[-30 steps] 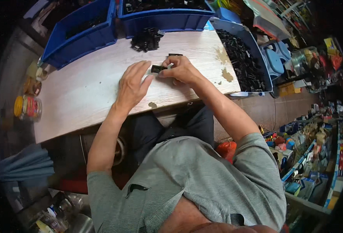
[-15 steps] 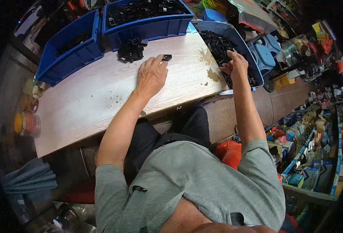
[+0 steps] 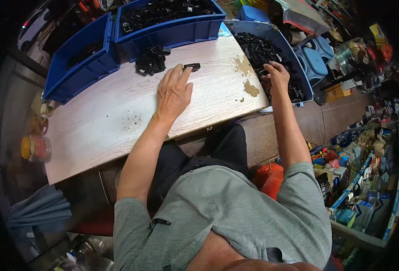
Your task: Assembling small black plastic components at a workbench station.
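Observation:
My left hand (image 3: 174, 94) lies over the pale wood-grain table (image 3: 118, 115), fingers stretched and slightly apart. Its fingertips are beside a small black plastic clip-like part (image 3: 192, 67), and whether they touch it is hard to see. Just beyond the hand is a small heap of similar black parts (image 3: 151, 62) against a blue bin. Off the table's right edge, my right hand (image 3: 278, 77) hovers above a large tub (image 3: 304, 83) filled with black parts (image 3: 258, 49). Its fingers are bent but parted from the thumb, with nothing visible between them.
Two blue bins (image 3: 172, 37) (image 3: 80, 74) of black parts stand along the table's far side. Jars (image 3: 37, 148) line the left end. Blue stools (image 3: 312, 63) stand past the tub, and cluttered shelves (image 3: 359, 194) fill the right. A red bag (image 3: 268, 178) sits by my right side.
My right hand's fingers have spread apart over the tub. My left hand has drawn slightly left from the black part. The whole view has shifted a little.

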Demonstrator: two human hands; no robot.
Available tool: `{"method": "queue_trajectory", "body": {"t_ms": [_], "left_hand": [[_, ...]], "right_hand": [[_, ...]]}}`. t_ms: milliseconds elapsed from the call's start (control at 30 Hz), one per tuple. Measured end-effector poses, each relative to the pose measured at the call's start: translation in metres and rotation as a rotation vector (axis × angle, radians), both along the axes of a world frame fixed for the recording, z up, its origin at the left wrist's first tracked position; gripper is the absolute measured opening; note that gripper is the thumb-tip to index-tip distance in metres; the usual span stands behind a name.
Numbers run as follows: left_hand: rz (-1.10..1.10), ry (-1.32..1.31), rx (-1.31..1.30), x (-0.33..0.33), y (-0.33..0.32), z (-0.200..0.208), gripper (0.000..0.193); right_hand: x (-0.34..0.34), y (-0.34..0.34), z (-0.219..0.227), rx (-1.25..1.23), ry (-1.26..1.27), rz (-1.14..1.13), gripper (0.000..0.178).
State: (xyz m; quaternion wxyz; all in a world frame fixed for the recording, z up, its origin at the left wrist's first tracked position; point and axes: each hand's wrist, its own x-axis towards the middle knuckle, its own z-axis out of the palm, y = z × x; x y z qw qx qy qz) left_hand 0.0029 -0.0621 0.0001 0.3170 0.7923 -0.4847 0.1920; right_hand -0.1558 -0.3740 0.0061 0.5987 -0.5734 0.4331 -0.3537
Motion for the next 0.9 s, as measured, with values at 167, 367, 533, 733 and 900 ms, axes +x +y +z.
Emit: {"method": "queue_trajectory", "body": {"t_ms": [167, 367, 533, 733, 900], "left_hand": [[0.039, 0.015, -0.024, 0.002, -0.003, 0.000, 0.047], [0.012, 0.016, 0.021, 0.002, -0.008, 0.002, 0.041], [0.013, 0.063, 0.026, 0.004, -0.003, 0.005, 0.038], [0.033, 0.090, 0.087, 0.005, -0.010, 0.005, 0.041], [0.051, 0.158, 0.115, 0.004, -0.009, 0.010, 0.039]], "right_hand": [[0.018, -0.019, -0.019, -0.149, 0.120, 0.215, 0.042], [0.052, -0.046, -0.045, -0.161, 0.224, 0.539, 0.036], [0.072, -0.040, -0.043, 0.108, 0.186, 0.667, 0.036], [0.084, -0.070, -0.083, -0.431, 0.322, 0.606, 0.056], [0.101, -0.066, -0.067, -0.583, 0.757, 0.371, 0.056]]}}
